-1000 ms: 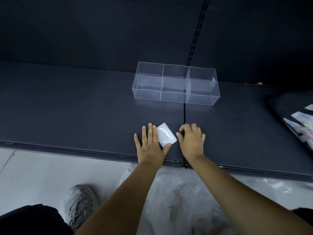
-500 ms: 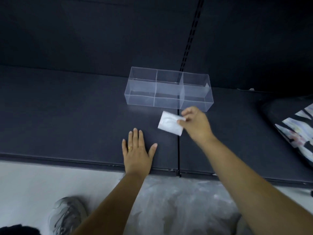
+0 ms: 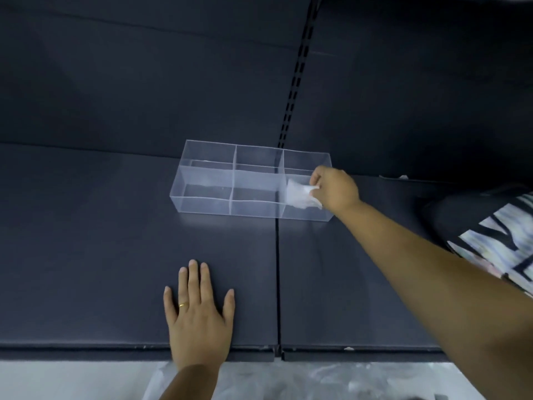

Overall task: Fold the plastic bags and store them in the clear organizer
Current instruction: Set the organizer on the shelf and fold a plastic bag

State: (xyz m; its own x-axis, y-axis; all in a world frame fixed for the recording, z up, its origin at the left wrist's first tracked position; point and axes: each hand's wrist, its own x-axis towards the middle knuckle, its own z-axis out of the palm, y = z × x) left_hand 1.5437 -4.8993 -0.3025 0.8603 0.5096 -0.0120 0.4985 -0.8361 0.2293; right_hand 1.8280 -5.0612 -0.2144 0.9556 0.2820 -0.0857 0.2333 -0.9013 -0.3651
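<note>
The clear organizer (image 3: 202, 204), a long transparent box split into several compartments, stands on the dark shelf. My right hand (image 3: 336, 189) reaches over its right end and pinches a small folded white plastic bag (image 3: 298, 195), which sits inside the front right compartment. My left hand (image 3: 199, 314) lies flat, palm down, on the shelf near its front edge, with a gold ring on one finger. It holds nothing.
The dark shelf (image 3: 86, 241) has a seam running front to back just right of my left hand. Loose clear plastic bags (image 3: 288, 381) lie on the floor below the front edge. A black printed fabric item (image 3: 496, 238) lies at the right.
My right hand carried the folded bag from the shelf front up and into the organizer's right end. My left hand let go of the bag and stayed flat on the shelf.
</note>
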